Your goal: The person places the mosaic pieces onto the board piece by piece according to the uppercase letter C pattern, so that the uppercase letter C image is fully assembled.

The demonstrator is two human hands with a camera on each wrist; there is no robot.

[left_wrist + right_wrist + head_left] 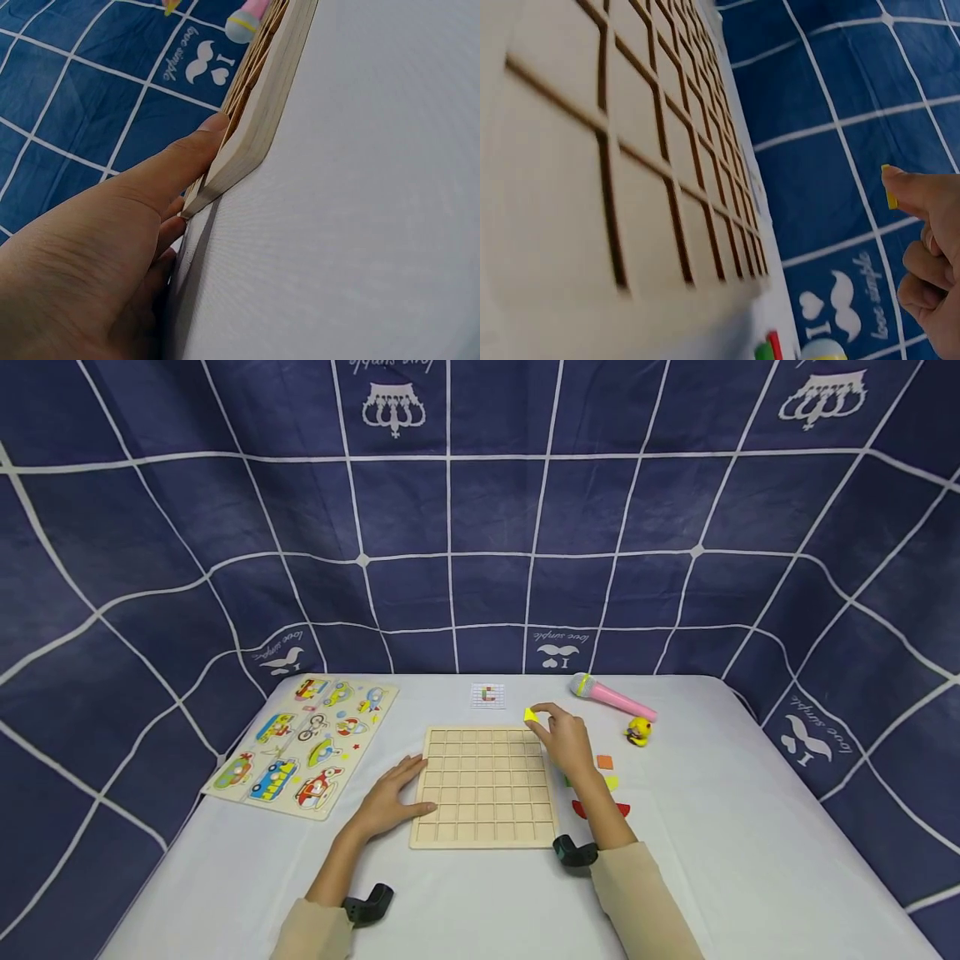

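Note:
A square wooden grid board lies on the white table. At its left side rests my left hand, the thumb on the board's edge and the other fingers spread along it; in the left wrist view the thumb of this hand touches the rim. Beyond the board's far right corner, my right hand pinches a small yellow block between thumb and fingertips. The right wrist view shows that yellow block edge-on, raised beside the grid. Under the right forearm lie red pieces, partly hidden.
An orange square and a yellow piece lie right of the board. Behind them are a pink toy microphone and a yellow figurine. A pattern card lies behind the board, a vehicle puzzle left.

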